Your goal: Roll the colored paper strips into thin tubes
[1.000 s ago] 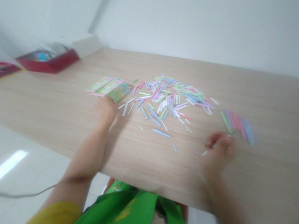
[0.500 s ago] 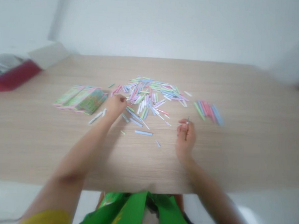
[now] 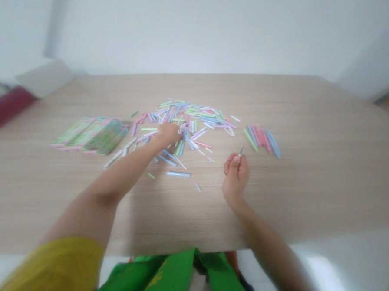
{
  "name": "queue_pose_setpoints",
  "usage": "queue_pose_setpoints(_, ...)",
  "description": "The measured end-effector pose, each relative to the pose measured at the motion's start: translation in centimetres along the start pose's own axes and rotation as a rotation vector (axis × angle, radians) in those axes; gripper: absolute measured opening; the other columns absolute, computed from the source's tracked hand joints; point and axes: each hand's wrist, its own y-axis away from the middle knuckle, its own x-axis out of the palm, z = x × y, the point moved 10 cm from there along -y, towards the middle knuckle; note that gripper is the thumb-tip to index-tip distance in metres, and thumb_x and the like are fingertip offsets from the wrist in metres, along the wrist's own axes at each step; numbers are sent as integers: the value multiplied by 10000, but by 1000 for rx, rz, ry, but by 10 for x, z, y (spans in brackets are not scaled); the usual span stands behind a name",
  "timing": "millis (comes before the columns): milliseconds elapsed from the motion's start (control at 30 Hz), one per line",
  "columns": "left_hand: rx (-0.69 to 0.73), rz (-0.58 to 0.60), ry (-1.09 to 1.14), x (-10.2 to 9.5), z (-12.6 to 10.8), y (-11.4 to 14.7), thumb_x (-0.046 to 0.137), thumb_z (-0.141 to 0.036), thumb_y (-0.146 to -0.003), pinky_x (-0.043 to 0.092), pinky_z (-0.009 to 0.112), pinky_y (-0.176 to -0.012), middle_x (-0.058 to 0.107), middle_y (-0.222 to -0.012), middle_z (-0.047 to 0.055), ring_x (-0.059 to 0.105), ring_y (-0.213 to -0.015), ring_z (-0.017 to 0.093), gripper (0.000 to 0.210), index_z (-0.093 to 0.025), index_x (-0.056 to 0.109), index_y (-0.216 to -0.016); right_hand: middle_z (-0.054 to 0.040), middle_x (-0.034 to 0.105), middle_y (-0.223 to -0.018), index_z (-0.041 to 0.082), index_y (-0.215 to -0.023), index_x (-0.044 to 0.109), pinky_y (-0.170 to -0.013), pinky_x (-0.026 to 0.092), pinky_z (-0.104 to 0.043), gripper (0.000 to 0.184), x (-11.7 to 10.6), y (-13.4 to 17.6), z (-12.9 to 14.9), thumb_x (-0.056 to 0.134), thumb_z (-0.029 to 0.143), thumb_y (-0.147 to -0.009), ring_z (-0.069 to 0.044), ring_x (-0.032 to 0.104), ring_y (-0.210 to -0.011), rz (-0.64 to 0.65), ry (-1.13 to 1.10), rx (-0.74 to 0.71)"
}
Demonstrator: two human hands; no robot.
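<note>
My left hand (image 3: 169,133) reaches into a loose pile of pastel sticks (image 3: 212,116), perhaps rolled paper or straw pieces. Its fingers are bent together at the pile; what they hold, if anything, is hidden. To the right of the pile my right hand (image 3: 237,171) is closed above the table, thumb upward. From its grip sticks up a small thin pointed tool (image 3: 240,152), pale below with a dark tip, too small to name surely. Beyond that hand lies a tidy row of green, pink and blue sticks (image 3: 263,140).
Several flat green-and-pink patterned packs (image 3: 93,136) lie at the left. A red and white box (image 3: 14,105) stands at the far left edge. A single blue stick (image 3: 179,174) lies before the pile on the wooden table (image 3: 178,214). A wall (image 3: 200,33) rises behind.
My left hand has moved right, from the pile's left edge into its middle. White and pale sticks now show left of it. My right hand has barely moved; the view has shifted slightly.
</note>
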Motion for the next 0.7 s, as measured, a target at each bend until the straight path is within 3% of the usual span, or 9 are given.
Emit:
queue_pose_setpoints(133, 38, 50, -21, 2, -4, -2, 647, -437, -823, 515, 416, -967, 718, -1192, 215, 655, -1170, 370, 483, -132, 725, -1190, 63, 419, -579, 215, -766, 483, -527, 281, -259, 405, 2, 3, 0, 368, 499, -1031, -105, 376, -520, 37, 15, -15)
queue_pose_setpoints(300, -25, 59, 7, -1, 7, 0, 608, -321, -867, 528, 374, -942, 730, -1178, 200, 670, -1151, 335, 377, -124, 738, -1161, 67, 407, -583, 213, -806, 516, -533, 282, -261, 381, 5, 5, -3, 372, 485, -1031, -109, 371, -522, 82, 57, -32)
queue_pose_setpoints(467, -90, 7, 59, -4, 16, 6, 505, -374, -943, 525, 428, -947, 697, -1209, 262, 653, -1182, 377, 436, -77, 716, -1183, 68, 406, -581, 217, -840, 539, -544, 282, -270, 347, 11, 9, -4, 381, 465, -1025, -117, 375, -520, 135, 93, -38)
queue_pose_setpoints(700, -138, -31, 171, -3, 13, 9, 422, -535, -965, 528, 405, -950, 691, -1224, 264, 658, -1182, 366, 593, -77, 681, -1237, 64, 414, -587, 214, -822, 548, -563, 287, -277, 321, 17, 9, 2, 385, 412, -1015, -119, 380, -525, 185, 180, -80)
